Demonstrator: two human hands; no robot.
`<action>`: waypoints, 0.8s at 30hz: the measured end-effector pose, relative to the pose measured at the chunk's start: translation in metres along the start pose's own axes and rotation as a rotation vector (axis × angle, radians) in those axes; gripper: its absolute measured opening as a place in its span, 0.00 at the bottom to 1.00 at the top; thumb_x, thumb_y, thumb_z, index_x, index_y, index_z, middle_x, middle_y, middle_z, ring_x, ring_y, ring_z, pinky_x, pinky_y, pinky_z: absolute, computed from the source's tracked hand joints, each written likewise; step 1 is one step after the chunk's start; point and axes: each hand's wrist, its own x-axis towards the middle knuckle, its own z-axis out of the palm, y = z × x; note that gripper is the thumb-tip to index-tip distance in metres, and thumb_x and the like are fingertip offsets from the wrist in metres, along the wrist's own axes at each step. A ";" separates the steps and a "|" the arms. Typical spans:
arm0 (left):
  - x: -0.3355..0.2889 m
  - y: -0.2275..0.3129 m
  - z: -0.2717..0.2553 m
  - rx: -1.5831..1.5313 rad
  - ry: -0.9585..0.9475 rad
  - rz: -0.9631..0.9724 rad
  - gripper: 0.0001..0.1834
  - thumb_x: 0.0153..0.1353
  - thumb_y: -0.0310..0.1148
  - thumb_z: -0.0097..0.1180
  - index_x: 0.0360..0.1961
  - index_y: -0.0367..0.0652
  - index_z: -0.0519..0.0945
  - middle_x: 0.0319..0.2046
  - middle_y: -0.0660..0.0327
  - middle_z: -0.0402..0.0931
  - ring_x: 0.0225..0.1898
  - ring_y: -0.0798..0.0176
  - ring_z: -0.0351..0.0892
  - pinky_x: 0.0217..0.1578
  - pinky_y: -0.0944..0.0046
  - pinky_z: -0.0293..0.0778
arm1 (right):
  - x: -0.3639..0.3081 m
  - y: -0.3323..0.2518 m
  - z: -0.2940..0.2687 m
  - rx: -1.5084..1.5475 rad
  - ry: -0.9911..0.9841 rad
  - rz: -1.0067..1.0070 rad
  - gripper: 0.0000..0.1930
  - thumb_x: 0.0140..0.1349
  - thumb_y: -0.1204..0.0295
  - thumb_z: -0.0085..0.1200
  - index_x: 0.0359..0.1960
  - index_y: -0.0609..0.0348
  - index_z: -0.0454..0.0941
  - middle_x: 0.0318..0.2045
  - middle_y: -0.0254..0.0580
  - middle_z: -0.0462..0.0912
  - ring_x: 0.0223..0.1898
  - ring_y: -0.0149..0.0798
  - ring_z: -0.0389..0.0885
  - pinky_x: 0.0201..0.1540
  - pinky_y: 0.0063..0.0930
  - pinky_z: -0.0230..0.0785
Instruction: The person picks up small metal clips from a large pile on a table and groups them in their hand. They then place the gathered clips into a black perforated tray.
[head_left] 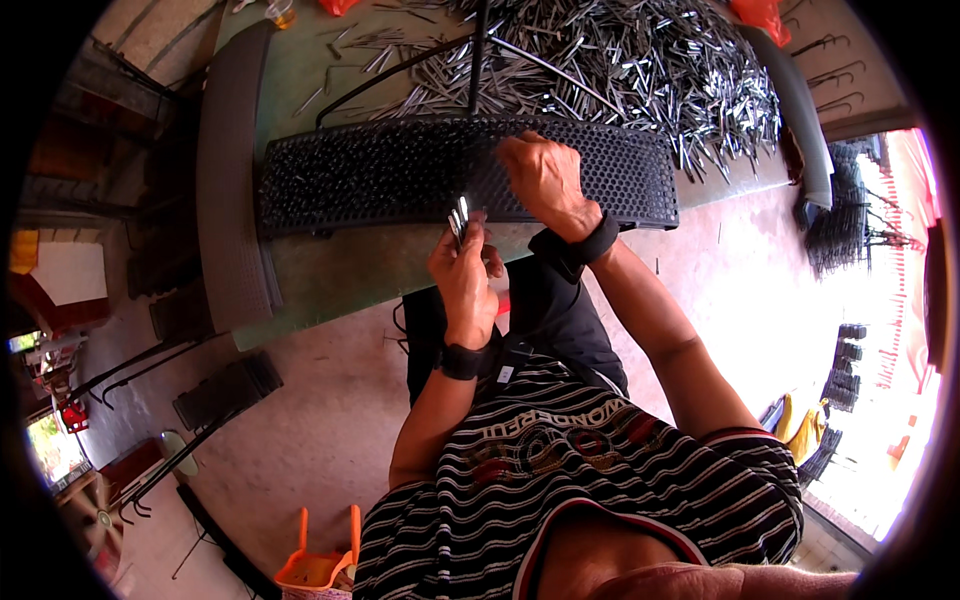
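Observation:
My left hand (463, 285) is closed around a small bunch of thin shiny metal pieces (459, 215), whose ends stick up past the fingertips. It is at the near edge of a long black rack (628, 182) full of small round holes. Over the middle of that rack, my right hand (545, 180) is closed with its fingers bent downward; what it pinches, if anything, is hidden. Many holes in the rack's left part hold small pieces with glinting tips, while bare holes show toward the right end.
A large heap of loose metal pieces (640, 70) covers the far side of the green-topped table (330, 290). Black rods (478, 60) rise behind the rack. Grey padded sheets (232, 170) line the table's left side. An orange basket (318, 568) stands on the floor, lower left.

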 end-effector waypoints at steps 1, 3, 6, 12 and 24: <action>0.000 -0.001 0.002 0.005 -0.010 0.000 0.07 0.60 0.28 0.52 0.36 0.35 0.76 0.23 0.65 0.70 0.15 0.73 0.64 0.13 0.73 0.58 | -0.001 0.001 0.001 0.091 0.065 0.009 0.03 0.52 0.74 0.54 0.28 0.56 0.78 0.22 0.43 0.77 0.22 0.48 0.77 0.23 0.35 0.67; 0.001 -0.002 0.006 0.018 -0.032 -0.002 0.07 0.60 0.28 0.52 0.36 0.35 0.76 0.23 0.65 0.70 0.15 0.73 0.65 0.14 0.73 0.58 | -0.007 0.001 0.001 0.271 0.198 0.027 0.04 0.51 0.73 0.56 0.28 0.57 0.80 0.21 0.44 0.78 0.21 0.45 0.77 0.23 0.31 0.68; 0.003 -0.001 0.016 0.047 -0.041 0.016 0.06 0.60 0.28 0.52 0.35 0.36 0.76 0.23 0.65 0.70 0.16 0.73 0.66 0.14 0.74 0.59 | -0.015 0.000 -0.022 0.698 -0.201 0.229 0.08 0.51 0.69 0.59 0.27 0.61 0.81 0.17 0.43 0.79 0.18 0.35 0.78 0.23 0.26 0.68; 0.010 -0.001 0.035 0.151 -0.131 0.037 0.08 0.62 0.27 0.48 0.40 0.37 0.75 0.28 0.62 0.74 0.17 0.73 0.67 0.17 0.71 0.63 | -0.016 0.008 -0.030 0.947 -0.053 0.477 0.05 0.53 0.77 0.55 0.28 0.68 0.78 0.18 0.40 0.79 0.21 0.27 0.79 0.23 0.21 0.69; 0.016 -0.002 0.026 0.133 -0.158 0.102 0.09 0.62 0.27 0.50 0.41 0.34 0.75 0.26 0.63 0.71 0.18 0.71 0.68 0.18 0.70 0.65 | 0.008 0.026 -0.003 0.698 0.304 0.312 0.04 0.57 0.79 0.50 0.33 0.63 0.69 0.22 0.46 0.81 0.27 0.38 0.83 0.28 0.26 0.73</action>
